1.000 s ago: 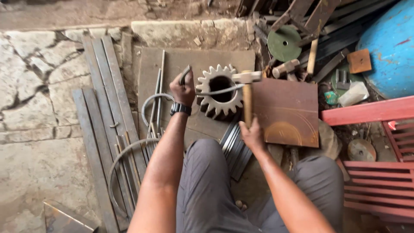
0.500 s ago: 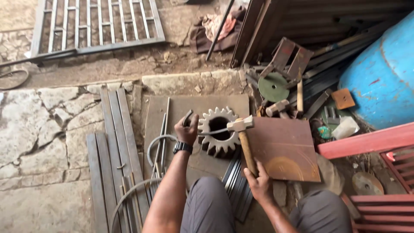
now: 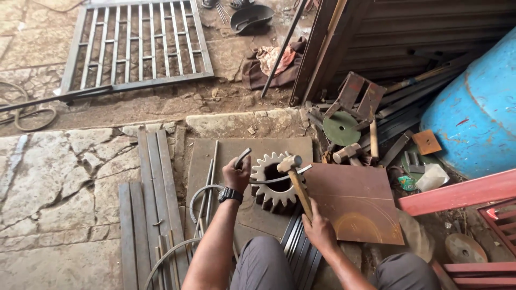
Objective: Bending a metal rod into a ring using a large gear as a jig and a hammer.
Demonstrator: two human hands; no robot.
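My left hand (image 3: 236, 174) grips the curved rod (image 3: 279, 179) lying across the toothed gear (image 3: 274, 185); my right hand (image 3: 318, 232) grips the hammer (image 3: 296, 180). A glancing blow could bounce the rod loose, I judge.

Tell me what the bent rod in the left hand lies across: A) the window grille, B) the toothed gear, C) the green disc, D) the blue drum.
B: the left hand holds the bent rod over the toothed gear, with the hammer in the right hand.
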